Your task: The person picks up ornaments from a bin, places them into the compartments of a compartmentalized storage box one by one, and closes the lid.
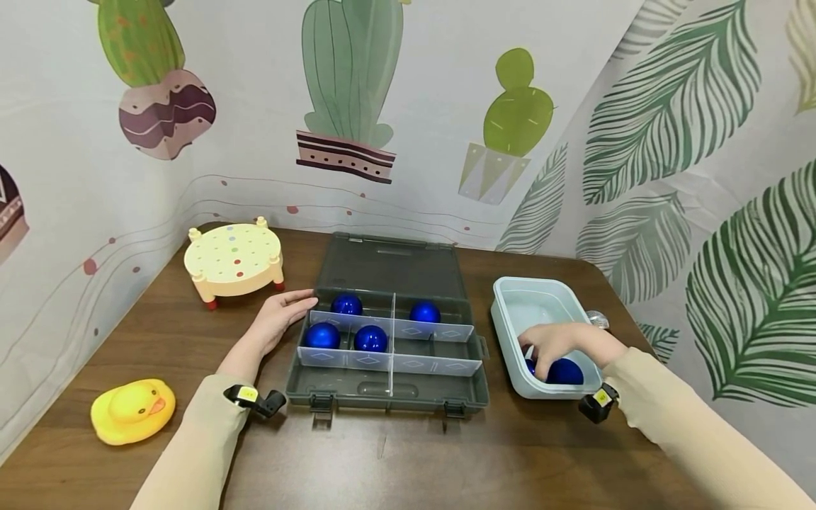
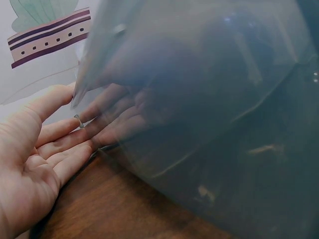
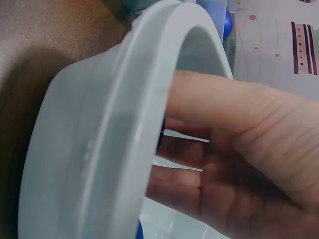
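My left hand (image 1: 280, 319) rests its nearly straight fingers against the left side of a dark translucent divider box (image 1: 440, 386); its palm shows in the left wrist view. Several shiny blue balls sit in the box's back and middle compartments, one of them a ball (image 1: 371, 338) left of the centre divider. Inside a pale blue plastic tub (image 1: 503, 340) on the right, my right hand (image 1: 554, 343) curls thumb and fingers round a blue ball (image 1: 530, 366), mostly hidden by the hand. Beside it in the tub lies another blue ball (image 1: 564, 372).
The box's lid (image 1: 392, 265) lies open toward the wall. A yellow rubber duck (image 1: 134, 412) is at the table's left, with a cream round toy stool (image 1: 234, 261) behind it. Behind the right forearm, a clear shiny object (image 1: 597, 319) stands next to the tub.
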Tool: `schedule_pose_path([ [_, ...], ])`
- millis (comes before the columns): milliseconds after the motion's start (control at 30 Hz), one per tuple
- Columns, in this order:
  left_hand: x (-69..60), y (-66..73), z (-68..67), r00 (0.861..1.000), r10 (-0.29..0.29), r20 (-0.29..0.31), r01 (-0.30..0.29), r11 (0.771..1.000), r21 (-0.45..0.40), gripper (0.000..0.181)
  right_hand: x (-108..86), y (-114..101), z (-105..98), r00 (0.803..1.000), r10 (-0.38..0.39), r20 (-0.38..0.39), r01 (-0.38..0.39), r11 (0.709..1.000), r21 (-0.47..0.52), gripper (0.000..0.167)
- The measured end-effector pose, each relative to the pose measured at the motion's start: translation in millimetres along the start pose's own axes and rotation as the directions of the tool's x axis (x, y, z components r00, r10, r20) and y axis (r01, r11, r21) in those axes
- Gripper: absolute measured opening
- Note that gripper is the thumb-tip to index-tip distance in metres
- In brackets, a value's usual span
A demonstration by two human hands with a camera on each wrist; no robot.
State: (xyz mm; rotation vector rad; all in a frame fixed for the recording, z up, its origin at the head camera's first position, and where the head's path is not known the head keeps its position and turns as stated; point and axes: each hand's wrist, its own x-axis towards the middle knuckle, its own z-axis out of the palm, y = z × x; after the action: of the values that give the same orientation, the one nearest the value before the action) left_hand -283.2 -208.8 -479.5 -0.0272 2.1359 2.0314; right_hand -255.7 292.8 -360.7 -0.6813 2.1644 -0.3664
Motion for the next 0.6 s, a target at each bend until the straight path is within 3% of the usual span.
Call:
schedule_pose_path([
  [367,-0.6,0.9,0.3,1.0,-0.001,0.0,0.001,1.0,0.001,0.063,3.6,-7.5,1.5,1.0,0.006,0.0,-0.006,0.997,-0.078,0.021],
  [600,-1.9,1.9,1.5,1.0,0.0,0.001,0.0,1.0,-0.004,0.063,1.7,-7.6,0.8,1.0,-0.005,0.002,0.005,0.998,-0.066,0.019],
])
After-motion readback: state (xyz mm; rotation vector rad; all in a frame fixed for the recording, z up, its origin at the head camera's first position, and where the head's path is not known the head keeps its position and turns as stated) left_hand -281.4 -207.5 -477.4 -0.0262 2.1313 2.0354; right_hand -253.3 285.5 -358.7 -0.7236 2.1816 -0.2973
